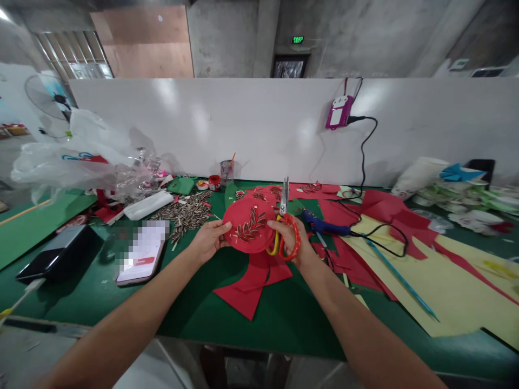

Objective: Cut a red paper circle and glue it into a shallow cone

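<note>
My left hand (211, 239) pinches the left edge of a round red disc (243, 208), perhaps paper or felt. A leaf-like spray of striped sunflower seeds (251, 226) lies across its face. My right hand (291, 237) is closed round scissors (285, 197) with red and yellow handles, blades pointing up and away, while its thumb presses the disc's right edge. Behind the disc are more red pieces with seeds (310, 187). Red cut scraps (251, 294) lie on the green table under my hands.
A blue glue gun (326, 224) with a black cord lies right, near yellow sheets (393, 270) and a teal pencil (405, 283). Loose seeds (190, 213), a phone (144, 251) and a black device (57, 254) are left. A white panel (251, 124) stands behind the table.
</note>
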A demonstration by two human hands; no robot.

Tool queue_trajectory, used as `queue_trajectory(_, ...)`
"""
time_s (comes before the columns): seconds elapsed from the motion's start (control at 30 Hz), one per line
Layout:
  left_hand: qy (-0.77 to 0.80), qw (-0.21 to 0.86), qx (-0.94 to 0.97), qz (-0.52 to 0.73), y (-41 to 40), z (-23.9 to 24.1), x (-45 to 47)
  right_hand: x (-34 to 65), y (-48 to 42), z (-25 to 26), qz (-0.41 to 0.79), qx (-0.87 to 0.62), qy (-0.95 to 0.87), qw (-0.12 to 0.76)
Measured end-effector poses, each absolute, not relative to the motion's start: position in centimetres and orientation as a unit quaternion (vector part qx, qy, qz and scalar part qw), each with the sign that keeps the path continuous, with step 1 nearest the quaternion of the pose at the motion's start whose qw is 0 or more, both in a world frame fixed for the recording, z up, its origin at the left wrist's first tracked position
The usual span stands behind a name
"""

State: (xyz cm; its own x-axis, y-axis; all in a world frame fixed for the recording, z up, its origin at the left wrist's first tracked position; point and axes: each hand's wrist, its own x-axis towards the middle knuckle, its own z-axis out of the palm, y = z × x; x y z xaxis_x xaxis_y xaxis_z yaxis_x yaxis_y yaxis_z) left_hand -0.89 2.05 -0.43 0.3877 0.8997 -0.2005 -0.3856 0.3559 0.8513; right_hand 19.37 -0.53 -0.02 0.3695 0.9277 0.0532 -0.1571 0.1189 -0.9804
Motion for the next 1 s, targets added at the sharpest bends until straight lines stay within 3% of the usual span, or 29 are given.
queue_trajectory(0.43, 0.235, 0.775, 0.384, 0.443, 0.9, -0.1, -0.2, 19.3, -0.5, -0.1, 0.374, -0.517, -0.337, 0.693)
queue_trajectory(1.0, 0.272, 0.744, 0.43, 0.434, -0.1, -1.5, 1.8, 17.4, -0.8, -0.8, 0.333, -0.49, -0.329, 0.736)
